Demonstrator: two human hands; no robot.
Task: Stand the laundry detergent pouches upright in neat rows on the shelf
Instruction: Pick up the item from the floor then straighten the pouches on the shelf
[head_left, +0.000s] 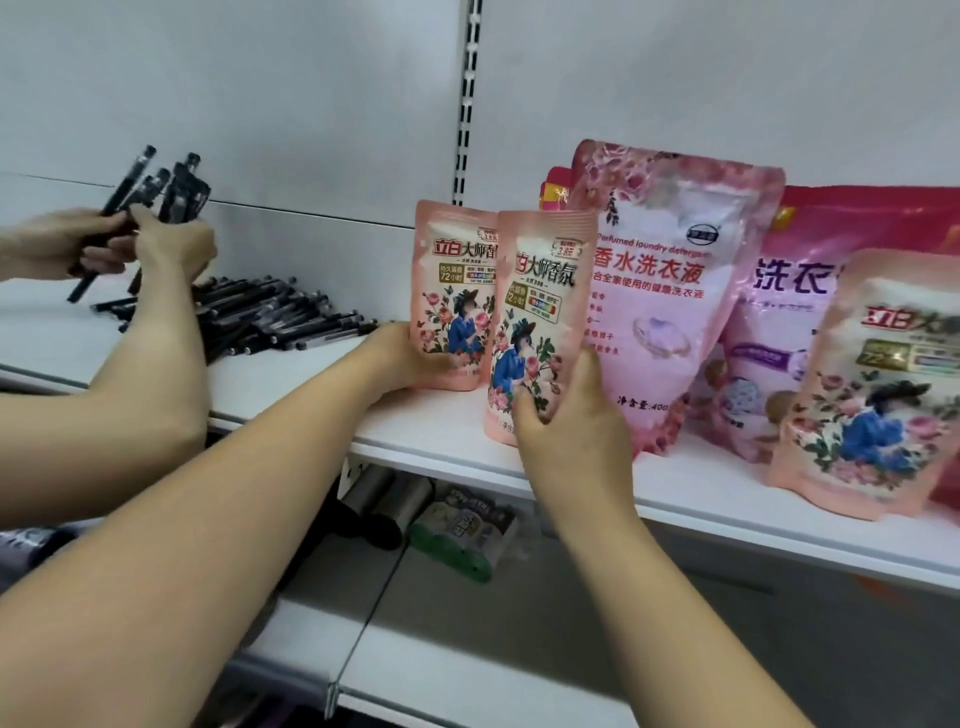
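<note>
Two small pink floral detergent pouches stand side by side on the white shelf (441, 436). My left hand (400, 358) holds the lower left edge of the rear pouch (452, 291). My right hand (566, 415) grips the bottom of the front pouch (540, 312), which stands near the shelf's front edge. Behind them a larger pink pouch (670, 291) leans upright. A purple-labelled pouch (779, 322) stands to its right. A third small floral pouch (872, 384) stands at the far right front.
Another person's hands (156, 244) at the left hold a bundle of black pens (156, 182) above a heap of pens (270, 317) lying on the adjoining shelf. A slotted upright (467, 104) divides the back wall. Packaged goods (467, 525) lie on the lower shelf.
</note>
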